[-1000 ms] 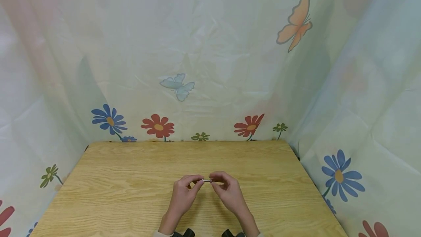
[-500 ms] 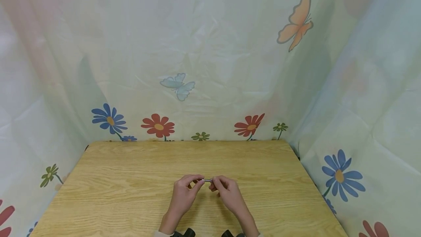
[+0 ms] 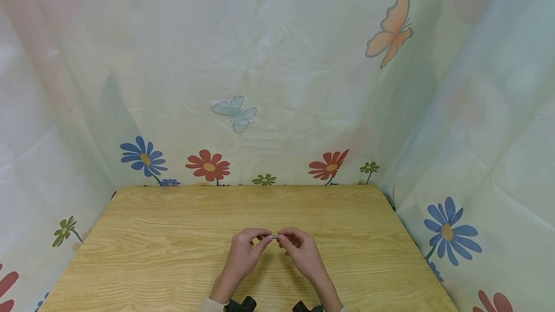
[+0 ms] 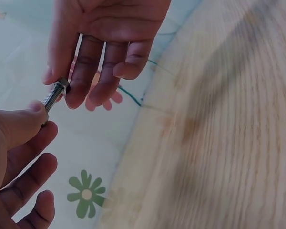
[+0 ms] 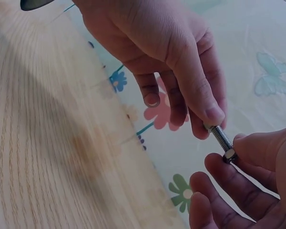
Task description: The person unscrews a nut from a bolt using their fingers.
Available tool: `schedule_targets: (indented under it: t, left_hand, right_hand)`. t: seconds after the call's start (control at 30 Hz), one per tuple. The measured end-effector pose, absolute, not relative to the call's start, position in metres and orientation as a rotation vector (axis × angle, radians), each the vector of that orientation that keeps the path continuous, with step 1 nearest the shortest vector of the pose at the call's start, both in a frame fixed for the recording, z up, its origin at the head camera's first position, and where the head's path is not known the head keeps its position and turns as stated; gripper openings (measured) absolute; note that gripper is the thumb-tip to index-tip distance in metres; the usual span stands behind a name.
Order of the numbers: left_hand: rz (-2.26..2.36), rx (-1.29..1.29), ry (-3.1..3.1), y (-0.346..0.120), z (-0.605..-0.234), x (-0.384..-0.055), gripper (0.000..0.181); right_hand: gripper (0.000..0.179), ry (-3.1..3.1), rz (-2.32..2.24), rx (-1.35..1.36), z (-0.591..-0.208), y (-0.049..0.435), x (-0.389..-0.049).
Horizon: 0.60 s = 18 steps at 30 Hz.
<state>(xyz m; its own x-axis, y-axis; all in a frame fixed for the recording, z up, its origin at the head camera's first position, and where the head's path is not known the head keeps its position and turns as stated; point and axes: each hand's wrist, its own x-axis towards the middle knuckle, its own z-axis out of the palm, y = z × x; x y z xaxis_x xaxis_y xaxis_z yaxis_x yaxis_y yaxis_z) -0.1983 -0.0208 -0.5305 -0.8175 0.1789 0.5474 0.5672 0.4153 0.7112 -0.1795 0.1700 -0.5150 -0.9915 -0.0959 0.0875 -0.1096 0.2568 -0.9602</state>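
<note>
A silver threaded bolt (image 5: 222, 138) is held in the air between both hands, above the table. In the head view, my left hand (image 3: 244, 254) pinches its left end between thumb and index finger; those fingertips hide that end. On the right end sits a hexagonal piece (image 4: 62, 85); whether it is the head or a nut I cannot tell. My right hand (image 3: 305, 256) has its thumb and index finger about this hexagonal end, pinching it, as the right wrist view shows. The other fingers of both hands are loosely bent. Bare thread shows between the two grips.
A light wood-grain table (image 3: 173, 235) lies under the hands. Behind it and at both sides hangs a pale curtain (image 3: 277, 61) with printed flowers and butterflies. Dark devices (image 3: 243, 305) are worn at the wrists.
The right thumb and index finger have shifted about the bolt's right end, curling in and then spreading again. The left hand keeps its pinch and has moved slightly right.
</note>
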Motion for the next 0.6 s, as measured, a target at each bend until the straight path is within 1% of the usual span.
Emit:
schedule_targets:
  t: [0.23, 0.43, 0.6]
  left_hand:
    - [-1.389, -0.654, -2.339, -0.0259, -0.5287, -0.2023, 0.009]
    - [-1.410, -0.638, -2.356, -0.0276, -0.5264, -0.2029, 0.008]
    - [-1.428, -0.643, -2.345, -0.0271, -0.5269, -0.2041, 0.012]
  right_hand:
    - [0.019, -2.425, 1.903, 0.172, -0.5131, 0.1674, -0.1810]
    - [0.017, -2.368, 1.920, 0.179, -0.5124, 0.1644, -0.1811]
    - [0.016, -2.371, 1.873, 0.182, -0.5116, 0.1638, -0.1822]
